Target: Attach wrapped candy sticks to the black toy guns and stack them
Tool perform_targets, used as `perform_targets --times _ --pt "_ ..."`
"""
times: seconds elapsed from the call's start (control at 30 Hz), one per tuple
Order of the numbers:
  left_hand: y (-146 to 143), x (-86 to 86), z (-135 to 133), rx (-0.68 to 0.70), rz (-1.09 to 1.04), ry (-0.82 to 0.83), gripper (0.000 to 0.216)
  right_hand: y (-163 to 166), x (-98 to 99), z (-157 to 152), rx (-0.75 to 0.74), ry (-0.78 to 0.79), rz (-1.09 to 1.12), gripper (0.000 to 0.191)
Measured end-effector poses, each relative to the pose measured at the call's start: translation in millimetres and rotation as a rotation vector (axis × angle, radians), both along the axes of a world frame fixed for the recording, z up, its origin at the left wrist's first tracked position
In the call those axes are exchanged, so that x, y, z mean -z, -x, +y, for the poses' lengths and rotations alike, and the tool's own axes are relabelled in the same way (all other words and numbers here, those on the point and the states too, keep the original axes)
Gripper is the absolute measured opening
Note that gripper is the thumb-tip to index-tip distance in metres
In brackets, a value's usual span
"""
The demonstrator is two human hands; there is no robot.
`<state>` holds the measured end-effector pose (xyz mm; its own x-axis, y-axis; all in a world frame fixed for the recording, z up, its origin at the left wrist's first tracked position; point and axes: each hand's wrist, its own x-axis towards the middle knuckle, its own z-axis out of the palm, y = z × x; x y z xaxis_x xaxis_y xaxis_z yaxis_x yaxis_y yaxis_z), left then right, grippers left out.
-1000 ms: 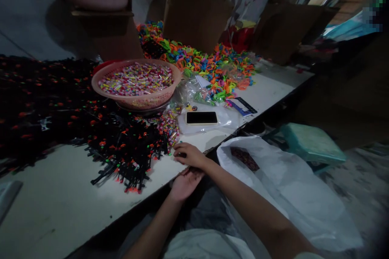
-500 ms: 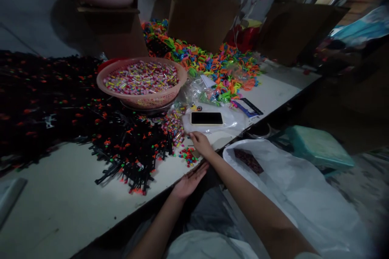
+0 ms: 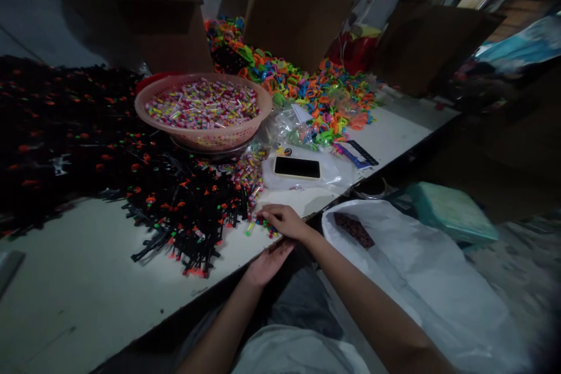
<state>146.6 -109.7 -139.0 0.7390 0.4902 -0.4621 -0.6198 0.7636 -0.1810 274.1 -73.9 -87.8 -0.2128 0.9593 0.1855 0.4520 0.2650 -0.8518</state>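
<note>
My right hand [image 3: 287, 223], back from near the smartphone [image 3: 297, 168], half-curls over multicoloured beads [image 3: 270, 231] beneath its fingers; can't tell any grip. My left hand [image 3: 268, 264] opens palm-up, just below.

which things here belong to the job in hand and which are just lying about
Apparently in the job:
small coloured pieces under the right hand
left hand, open by the table edge

Probably just lying about:
phone
blue card
green stool
</note>
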Motion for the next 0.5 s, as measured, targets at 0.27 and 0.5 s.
perform_targets --times 0.27,0.5 --pt "3 -18.7 -1 -0.044 0.063 0.057 0.050 10 -7.9 -20 -0.055 0.124 0.092 0.058" --pt "10 -22.0 -5 -0.073 0.151 0.073 0.045 17 -8.9 -40 -0.045 0.180 0.202 0.065"
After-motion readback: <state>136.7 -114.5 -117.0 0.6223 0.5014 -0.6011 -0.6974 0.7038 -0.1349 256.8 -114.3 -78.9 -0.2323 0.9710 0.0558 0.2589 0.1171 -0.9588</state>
